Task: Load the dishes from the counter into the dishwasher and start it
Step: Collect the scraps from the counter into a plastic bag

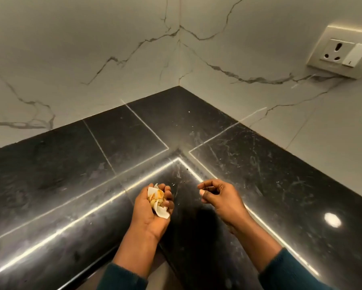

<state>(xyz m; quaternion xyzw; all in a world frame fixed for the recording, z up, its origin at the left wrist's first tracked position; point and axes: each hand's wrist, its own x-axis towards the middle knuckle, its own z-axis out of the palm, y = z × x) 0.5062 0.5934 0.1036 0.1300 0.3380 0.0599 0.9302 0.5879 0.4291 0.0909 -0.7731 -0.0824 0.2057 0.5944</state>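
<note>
I see my left hand [152, 208] with its fingers curled round a crumpled napkin [158, 203] of scraps; my right hand [217, 195] pinches narrow, nothing visible between. No dishes or dishwasher in view on the surface [270, 164]. I judge this as clearing scraps; next, bin them.

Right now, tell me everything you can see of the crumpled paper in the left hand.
The crumpled paper is white, thin and creased, like a napkin or tissue, bunched into a loose cup. Yellowish-brown scraps, perhaps food or peels, sit in its folds. It lies in the palm of the left hand, whose fingers curl round it; white corners poke out above and below the fingers. It is held above the black counter, not touching it.
</note>
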